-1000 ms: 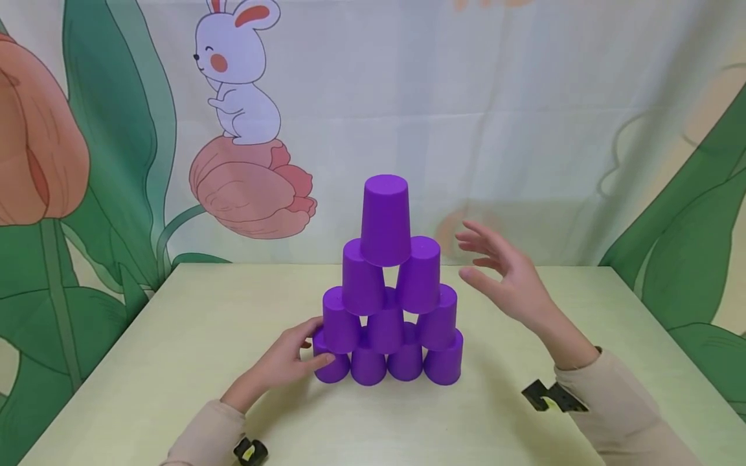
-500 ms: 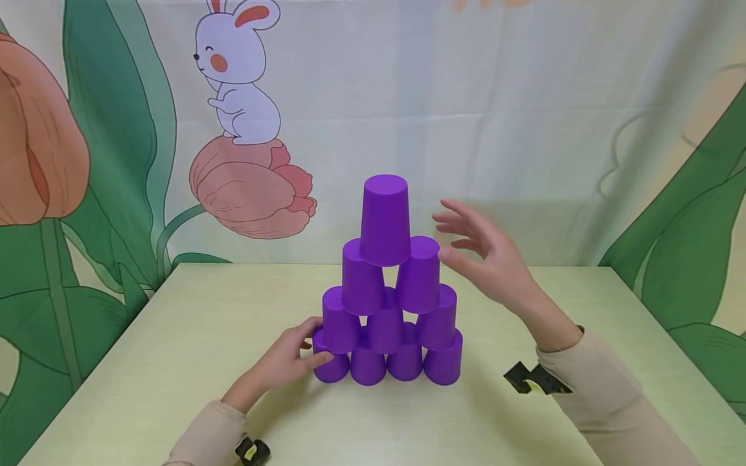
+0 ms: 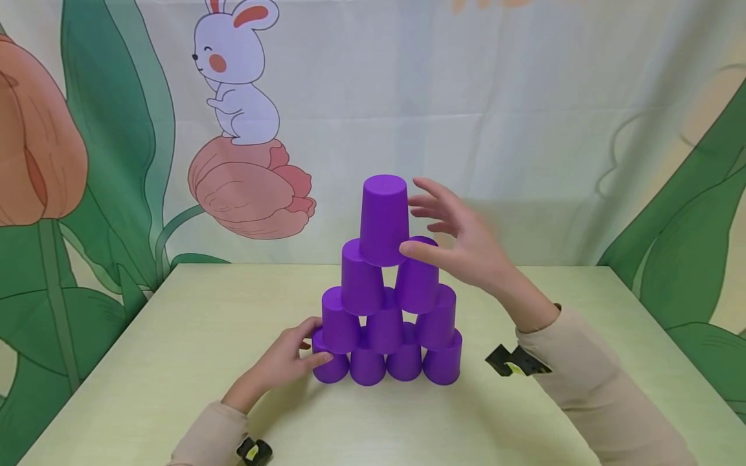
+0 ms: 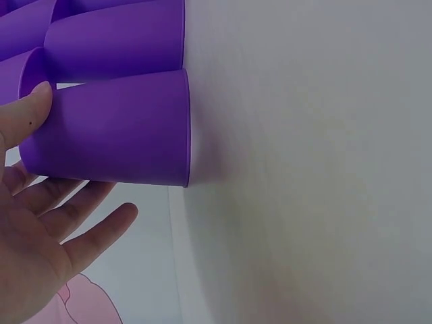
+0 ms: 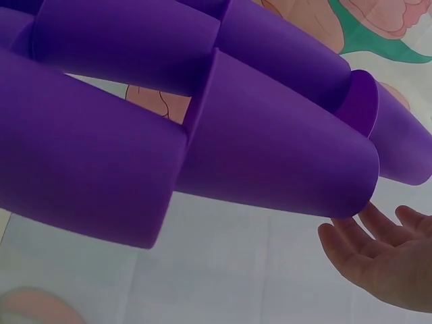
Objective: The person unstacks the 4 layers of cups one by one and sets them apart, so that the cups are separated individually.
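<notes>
Purple cups stand upside down in a four-tier pyramid, with one top cup [image 3: 384, 220] at its peak. My left hand [image 3: 288, 357] rests at the lower left corner, thumb in front of the bottom-left cup [image 4: 111, 131] and fingers behind it. In the left wrist view the fingers [image 4: 77, 209] are spread and fairly straight. My right hand [image 3: 469, 243] is beside the top cup, thumb and fingers apart. Its thumb overlaps the cup's lower right edge in the head view, and its fingertips are close to the cup's right side. A third-tier cup [image 5: 283, 145] fills the middle of the right wrist view.
The pyramid stands on a pale yellow-green table [image 3: 233, 310]. Behind the table hangs a cloth backdrop [image 3: 524, 97] printed with a rabbit, tulips and leaves. Black wrist cameras [image 3: 515, 361] are fixed near both beige sleeves.
My right hand has moved left and up from the pyramid's right side to the top cup. The left hand and the cups have kept their places.
</notes>
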The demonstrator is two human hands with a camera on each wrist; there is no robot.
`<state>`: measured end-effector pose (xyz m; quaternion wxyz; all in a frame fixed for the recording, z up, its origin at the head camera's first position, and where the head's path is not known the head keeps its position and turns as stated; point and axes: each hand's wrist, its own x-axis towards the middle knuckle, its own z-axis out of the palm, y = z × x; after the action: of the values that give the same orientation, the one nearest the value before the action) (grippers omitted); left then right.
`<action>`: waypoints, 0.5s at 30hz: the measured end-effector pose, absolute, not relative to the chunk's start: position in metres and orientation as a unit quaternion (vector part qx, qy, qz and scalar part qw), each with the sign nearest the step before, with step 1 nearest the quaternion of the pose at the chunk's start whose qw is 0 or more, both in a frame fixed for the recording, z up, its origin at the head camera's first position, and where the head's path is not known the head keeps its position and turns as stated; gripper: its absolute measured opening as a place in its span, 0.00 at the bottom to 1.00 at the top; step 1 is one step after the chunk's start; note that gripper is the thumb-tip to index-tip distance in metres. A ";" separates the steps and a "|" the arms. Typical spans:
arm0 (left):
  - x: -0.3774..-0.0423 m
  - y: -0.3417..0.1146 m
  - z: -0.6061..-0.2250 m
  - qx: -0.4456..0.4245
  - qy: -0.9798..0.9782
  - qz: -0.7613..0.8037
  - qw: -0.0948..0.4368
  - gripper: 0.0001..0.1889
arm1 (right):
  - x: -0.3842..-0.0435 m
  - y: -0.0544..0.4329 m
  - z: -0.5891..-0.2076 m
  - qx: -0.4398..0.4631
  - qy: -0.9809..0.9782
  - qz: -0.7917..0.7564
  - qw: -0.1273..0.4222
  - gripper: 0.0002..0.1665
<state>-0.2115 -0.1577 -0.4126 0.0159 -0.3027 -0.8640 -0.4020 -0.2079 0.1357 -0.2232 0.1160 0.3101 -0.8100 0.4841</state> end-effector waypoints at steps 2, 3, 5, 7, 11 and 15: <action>-0.212 -0.158 -0.413 -0.301 -0.864 -0.403 0.014 0.23 | -0.209 0.132 -0.221 0.308 -0.812 0.484 0.108 0.45; -0.211 -0.158 -0.412 -0.300 -0.865 -0.403 0.013 0.23 | -0.210 0.131 -0.221 0.308 -0.812 0.485 0.104 0.46; -0.211 -0.158 -0.412 -0.299 -0.865 -0.402 0.012 0.23 | -0.211 0.127 -0.219 0.310 -0.810 0.488 0.097 0.46; -0.211 -0.157 -0.412 -0.298 -0.866 -0.401 0.011 0.23 | -0.212 0.125 -0.219 0.312 -0.809 0.489 0.092 0.46; -0.211 -0.157 -0.412 -0.297 -0.867 -0.401 0.009 0.23 | -0.215 0.120 -0.219 0.312 -0.811 0.488 0.084 0.45; -0.211 -0.157 -0.412 -0.297 -0.866 -0.403 0.008 0.23 | -0.215 0.116 -0.219 0.304 -0.814 0.489 0.077 0.43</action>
<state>-0.2111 -0.1574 -0.4120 0.0080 -0.2970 -0.8656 -0.4031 -0.2150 0.1161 -0.2193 0.0773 0.3043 -0.8140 0.4887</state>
